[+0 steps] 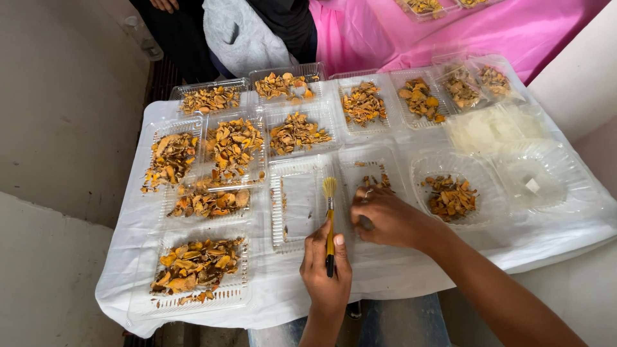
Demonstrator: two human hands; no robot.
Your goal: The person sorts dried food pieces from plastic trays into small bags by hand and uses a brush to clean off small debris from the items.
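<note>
My left hand (326, 270) grips a small brush (330, 212) with a yellow handle and pale bristles that point away from me over a nearly empty clear plastic tray (297, 204). My right hand (389, 217), a ring on one finger, rests palm down on the neighbouring clear tray (373, 168), fingers curled over a few orange-yellow dried slices (378, 181). Whether it holds a piece I cannot tell.
Several clear trays of dried orange-yellow slices (198, 263) cover a table under white plastic sheeting (128, 257). Round clear lids (546, 173) lie at right. Pink cloth (514, 32) and a seated person (244, 32) are at the far side.
</note>
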